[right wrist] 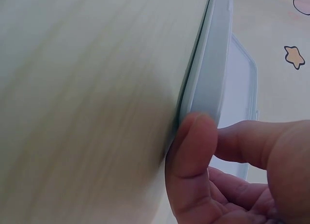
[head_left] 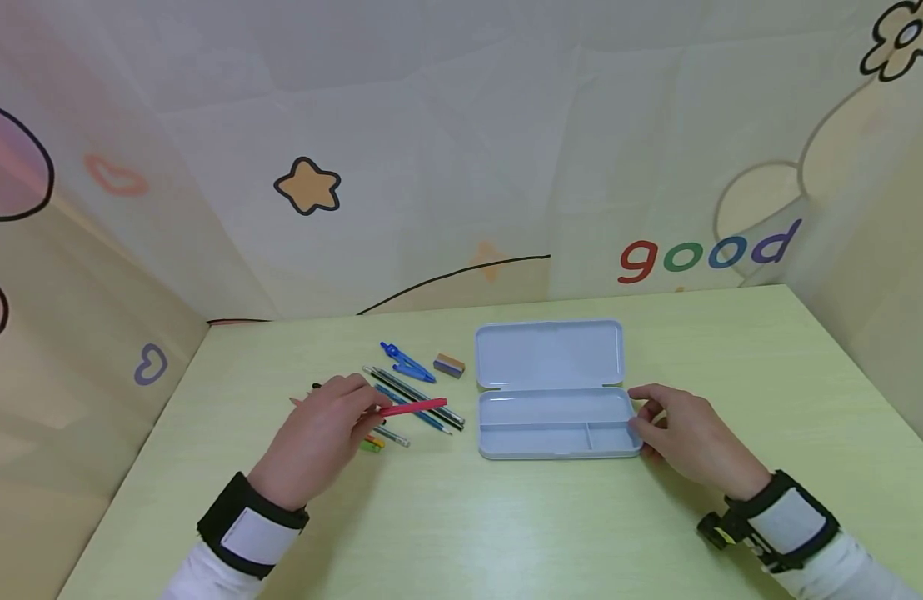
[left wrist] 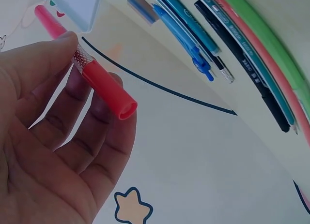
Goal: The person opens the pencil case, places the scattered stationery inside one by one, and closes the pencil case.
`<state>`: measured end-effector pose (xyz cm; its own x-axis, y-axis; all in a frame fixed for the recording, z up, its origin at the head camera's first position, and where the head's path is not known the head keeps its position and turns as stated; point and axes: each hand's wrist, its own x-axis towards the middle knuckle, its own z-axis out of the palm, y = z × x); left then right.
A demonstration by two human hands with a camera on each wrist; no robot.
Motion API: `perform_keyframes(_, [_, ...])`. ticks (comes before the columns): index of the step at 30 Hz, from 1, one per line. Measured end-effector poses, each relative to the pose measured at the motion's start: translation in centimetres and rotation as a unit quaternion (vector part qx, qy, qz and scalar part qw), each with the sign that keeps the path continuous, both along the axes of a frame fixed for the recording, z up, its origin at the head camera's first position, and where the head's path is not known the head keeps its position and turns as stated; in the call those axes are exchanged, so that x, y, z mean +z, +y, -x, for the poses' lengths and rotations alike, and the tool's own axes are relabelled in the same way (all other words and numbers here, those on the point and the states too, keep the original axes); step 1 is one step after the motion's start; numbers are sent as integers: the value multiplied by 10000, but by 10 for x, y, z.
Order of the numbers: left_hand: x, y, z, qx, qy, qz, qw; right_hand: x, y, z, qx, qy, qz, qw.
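One L hand (head_left: 317, 432) pinches a red pen (head_left: 415, 407) mid-barrel above pencils (head_left: 409, 388), prob. to leave both ends free. Right of these, an open pencil case (head_left: 532, 439) lies flat w/ the R hand (head_left: 682, 429) gripping its R edge, apparently to steady it; table's (head_left: 461, 517) near & R sides have open room.

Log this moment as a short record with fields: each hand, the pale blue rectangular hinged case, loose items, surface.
left hand: pinches a red tubular pen
right hand: holds the right end of the pale blue rectangular hinged case
case state: lid open, lower half divided into compartments
loose items: blue compass; small tan-and-blue block, probably an eraser; slim dark and blue pencils
surface: pale green wood-grain table
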<state>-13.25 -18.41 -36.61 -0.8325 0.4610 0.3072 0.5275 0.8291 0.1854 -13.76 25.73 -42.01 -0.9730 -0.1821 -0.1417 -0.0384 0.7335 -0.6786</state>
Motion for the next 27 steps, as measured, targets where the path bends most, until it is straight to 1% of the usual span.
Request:
perform_keyframes(4, [1, 6, 2, -49, -19, -71, 10000, 0, 0, 0, 26, 11, 21, 10000])
perform_keyframes(8, [1, 13, 5, -173, 26, -159, 9997, 0, 0, 0, 79, 52, 25, 10000])
perform_keyframes(15, [4, 29, 9, -339, 108, -144, 9993, 0, 0, 0, 72, 2, 39, 10000])
perform_keyframes(21, [5, 42, 12, -382, 33, -191, 9991, 0, 0, 0, 68, 19, 61, 10000])
perform_keyframes(27, [5, 52, 15, -525, -27, -227, 9984, 1, -1, -1, 95, 58, 52, 9999])
